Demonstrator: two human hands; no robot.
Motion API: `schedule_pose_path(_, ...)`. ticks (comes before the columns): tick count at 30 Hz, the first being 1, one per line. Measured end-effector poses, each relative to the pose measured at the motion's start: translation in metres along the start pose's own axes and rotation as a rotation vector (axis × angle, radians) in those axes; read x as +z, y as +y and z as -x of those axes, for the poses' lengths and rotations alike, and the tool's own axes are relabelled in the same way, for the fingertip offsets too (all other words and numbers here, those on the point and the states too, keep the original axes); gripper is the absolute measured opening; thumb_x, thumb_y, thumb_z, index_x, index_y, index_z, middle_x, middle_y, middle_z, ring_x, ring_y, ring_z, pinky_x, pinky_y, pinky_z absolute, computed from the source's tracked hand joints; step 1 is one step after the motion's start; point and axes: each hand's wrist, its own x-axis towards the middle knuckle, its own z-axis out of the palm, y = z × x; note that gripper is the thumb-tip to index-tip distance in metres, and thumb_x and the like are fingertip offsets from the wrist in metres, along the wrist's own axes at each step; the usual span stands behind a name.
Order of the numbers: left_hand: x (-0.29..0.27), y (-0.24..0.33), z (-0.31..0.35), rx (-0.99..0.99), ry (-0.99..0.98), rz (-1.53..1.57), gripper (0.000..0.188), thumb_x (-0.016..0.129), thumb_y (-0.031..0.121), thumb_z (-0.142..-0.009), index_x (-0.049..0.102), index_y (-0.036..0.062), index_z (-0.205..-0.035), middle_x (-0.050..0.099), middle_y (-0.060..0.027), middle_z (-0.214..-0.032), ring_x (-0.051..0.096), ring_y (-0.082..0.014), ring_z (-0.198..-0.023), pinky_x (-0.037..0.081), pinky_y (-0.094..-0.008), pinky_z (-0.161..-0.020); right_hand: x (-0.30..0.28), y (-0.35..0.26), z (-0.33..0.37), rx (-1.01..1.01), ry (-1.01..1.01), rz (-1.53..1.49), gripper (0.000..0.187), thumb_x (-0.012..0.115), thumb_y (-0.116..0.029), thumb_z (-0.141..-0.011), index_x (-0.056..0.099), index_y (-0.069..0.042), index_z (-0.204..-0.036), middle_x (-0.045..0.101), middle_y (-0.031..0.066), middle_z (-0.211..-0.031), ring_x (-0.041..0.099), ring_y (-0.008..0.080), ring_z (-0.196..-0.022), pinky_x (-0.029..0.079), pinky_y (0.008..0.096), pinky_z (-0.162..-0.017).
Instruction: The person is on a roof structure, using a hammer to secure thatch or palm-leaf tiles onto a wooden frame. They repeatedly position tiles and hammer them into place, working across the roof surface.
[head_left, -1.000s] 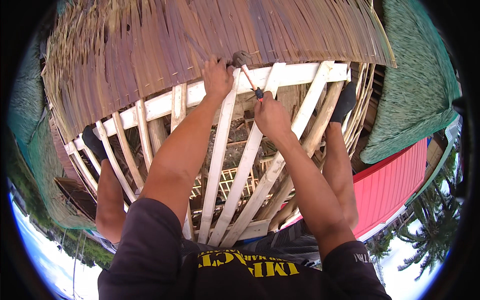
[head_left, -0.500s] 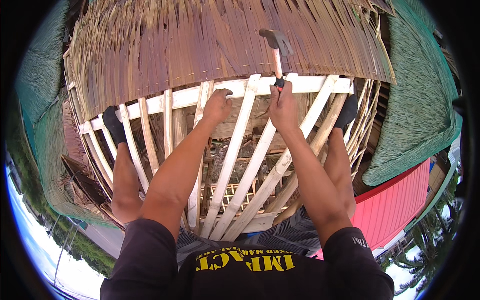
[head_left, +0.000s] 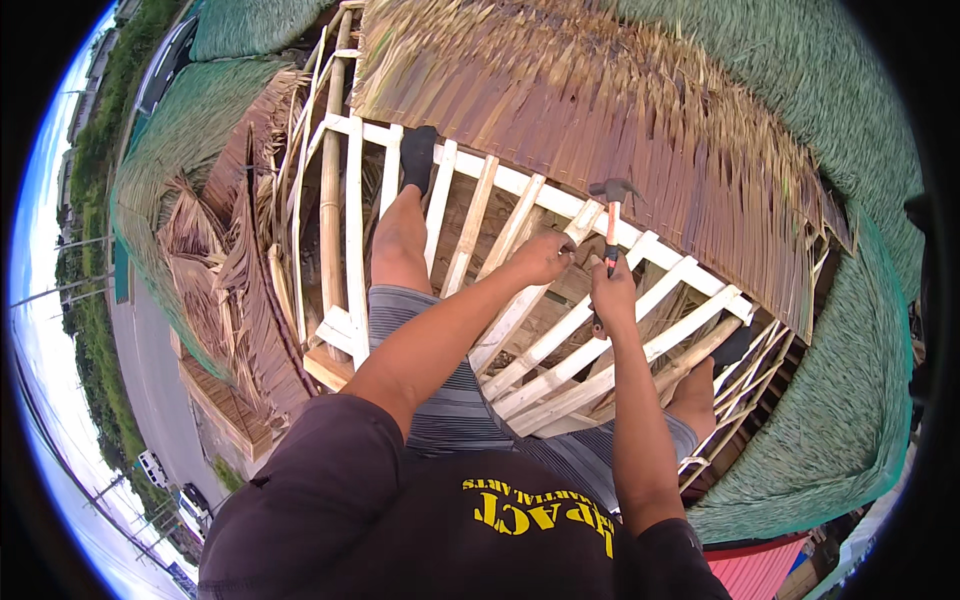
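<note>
Just right of the centre of the frame, the right hand (head_left: 613,288) was clamped around a hammer (head_left: 612,232) over a pale wooden framework (head_left: 508,180).
The hammer's dark head pointed toward the top of the picture, overlapping the lower edge of the brown thatch (head_left: 570,125), while the handle's end showed below the fist; immediately to the left, the left hand (head_left: 541,258) had its fingers curled near the crosspiece, though whether they pinched anything I could not tell. Dark-socked feet rested on the framework at upper centre and right, and a grey road (head_left: 145,370) ran down the left side.
</note>
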Motion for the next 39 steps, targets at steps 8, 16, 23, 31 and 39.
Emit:
schedule_pose_path(8, -0.091, -0.078, 0.128, 0.009, 0.384, -0.050, 0.027, 0.069, 0.012, -0.080, 0.067, 0.0005, -0.104, 0.071, -0.0206, -0.093, 0.068, -0.0397, -0.090, 0.054, -0.0469, -0.080, 0.135, -0.088, 0.140, -0.262, -0.424, 0.159, 0.039, 0.064, -0.024, -0.098, 0.054, 0.001, -0.126, 0.065, 0.0188, -0.098, 0.064, 0.0305, -0.089, 0.049, 0.0408, -0.082)
schedule_pose_path(16, -0.128, -0.141, 0.174, -0.506, 1.099, 0.176, 0.042, 0.087, 0.024, -0.057, 0.063, 0.0058, -0.086, 0.066, -0.0131, -0.091, 0.068, -0.0319, -0.092, 0.053, -0.0398, -0.075, 0.180, -0.130, 0.180, -0.393, -0.438, 0.037, 0.029, 0.052, -0.030, -0.107, 0.050, -0.003, -0.118, 0.052, 0.0025, -0.077, 0.052, 0.0107, -0.063, 0.043, 0.0290, -0.055)
schedule_pose_path(23, -0.157, -0.079, 0.234, -0.297, 0.527, -0.284, 0.034, 0.079, 0.020, -0.073, 0.068, 0.0048, -0.101, 0.069, -0.0136, -0.098, 0.065, -0.0293, -0.103, 0.053, -0.0370, -0.087, 0.211, -0.139, 0.216, -0.289, -0.467, 0.108, 0.039, 0.053, -0.043, -0.107, 0.049, -0.004, -0.109, 0.046, 0.0005, -0.066, 0.045, 0.0091, -0.052, 0.041, 0.0274, -0.046)
schedule_pose_path(31, -0.148, -0.145, 0.433, -0.192, 1.255, 0.125, 0.021, 0.058, 0.003, -0.091, 0.068, 0.0031, -0.110, 0.070, -0.0179, -0.103, 0.068, -0.0376, -0.095, 0.054, -0.0442, -0.083, 0.290, -0.130, 0.255, -0.671, -0.664, 0.506, 0.032, 0.064, -0.027, -0.100, 0.060, 0.002, -0.115, 0.068, 0.0160, -0.086, 0.063, 0.0296, -0.060, 0.051, 0.0456, -0.061)
schedule_pose_path(39, -0.030, -0.218, 0.589, -0.979, 1.224, -0.048, 0.057, 0.070, 0.021, -0.092, 0.050, 0.0048, -0.143, 0.055, -0.0269, -0.135, 0.055, -0.0470, -0.120, 0.048, -0.0478, -0.101, 0.302, -0.138, 0.272, -0.747, -0.808, 0.922, 0.028, 0.063, -0.029, -0.099, 0.060, -0.004, -0.112, 0.066, 0.0239, -0.077, 0.065, 0.0452, -0.073, 0.048, 0.0486, -0.067)
